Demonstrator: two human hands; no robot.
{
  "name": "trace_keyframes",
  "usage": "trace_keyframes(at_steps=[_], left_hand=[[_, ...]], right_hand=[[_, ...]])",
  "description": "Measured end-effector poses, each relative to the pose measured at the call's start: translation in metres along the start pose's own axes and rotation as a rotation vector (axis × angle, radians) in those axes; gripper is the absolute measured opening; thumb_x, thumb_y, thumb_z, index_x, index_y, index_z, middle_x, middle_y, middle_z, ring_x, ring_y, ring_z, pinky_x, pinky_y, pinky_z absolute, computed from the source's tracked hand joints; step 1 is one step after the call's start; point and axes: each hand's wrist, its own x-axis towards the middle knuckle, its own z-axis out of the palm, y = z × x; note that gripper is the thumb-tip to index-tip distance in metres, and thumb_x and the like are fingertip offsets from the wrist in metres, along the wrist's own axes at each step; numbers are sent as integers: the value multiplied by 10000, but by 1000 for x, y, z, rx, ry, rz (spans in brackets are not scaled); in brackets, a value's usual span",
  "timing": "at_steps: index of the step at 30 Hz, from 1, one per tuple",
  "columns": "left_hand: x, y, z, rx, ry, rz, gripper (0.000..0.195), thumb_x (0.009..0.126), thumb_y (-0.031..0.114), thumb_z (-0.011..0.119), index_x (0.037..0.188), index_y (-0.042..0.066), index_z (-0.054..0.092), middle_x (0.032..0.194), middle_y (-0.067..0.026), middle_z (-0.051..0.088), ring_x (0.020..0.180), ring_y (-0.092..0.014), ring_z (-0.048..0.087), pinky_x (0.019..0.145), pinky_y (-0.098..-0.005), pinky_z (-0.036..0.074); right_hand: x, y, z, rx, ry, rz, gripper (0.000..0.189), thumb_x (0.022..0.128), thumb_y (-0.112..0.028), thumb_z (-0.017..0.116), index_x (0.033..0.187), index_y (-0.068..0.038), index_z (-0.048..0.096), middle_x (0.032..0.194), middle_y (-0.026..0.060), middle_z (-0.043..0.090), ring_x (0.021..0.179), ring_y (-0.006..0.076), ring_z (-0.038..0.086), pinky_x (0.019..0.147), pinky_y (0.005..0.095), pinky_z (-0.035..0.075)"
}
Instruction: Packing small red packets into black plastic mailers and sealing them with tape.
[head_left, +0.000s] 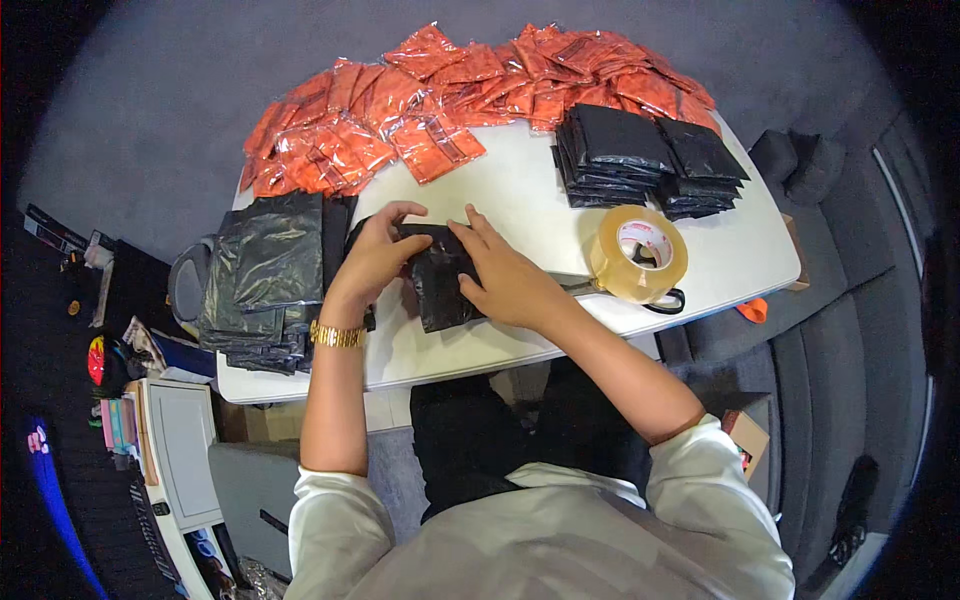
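Observation:
Before me on the white table (517, 161) lies a black plastic package (444, 289), its surface wrinkled and shiny. My left hand (379, 255), with a gold bracelet (337, 334) at the wrist, touches its upper left part with curved fingers. From the right, my right hand (499, 274) rests on the package with fingers spread. A stack of flat black plastic bags (279, 259) is close to my left forearm. Right of my hands, a roll of clear packing tape (639, 253) lies partly over a pair of scissors (664, 302).
Orange items in clear plastic bags (442, 82) are heaped along the far edge. Stacked black packages (619, 146) stand at the back right. A grey sofa (840, 315) is on the right, with a white cabinet (180, 450) at lower left.

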Motion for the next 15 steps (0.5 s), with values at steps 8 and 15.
trace_keyframes(at_steps=[8, 15], left_hand=[[12, 95, 23, 304, 207, 43, 441, 880, 82, 760, 1238, 27, 507, 828, -65, 621, 657, -141, 636, 494, -324, 561], [23, 31, 37, 502, 117, 222, 491, 975, 214, 711, 1358, -11, 502, 934, -145, 663, 819, -249, 685, 702, -421, 612]], right_hand=[[-1, -23, -36, 298, 488, -62, 513, 915, -51, 620, 1400, -3, 459, 1450, 298, 453, 1400, 458, 439, 1185, 471, 353], [-1, -9, -54, 38, 507, -45, 435, 947, -50, 609, 1362, 11, 490, 1461, 316, 425, 1394, 501, 437, 1161, 520, 376]])
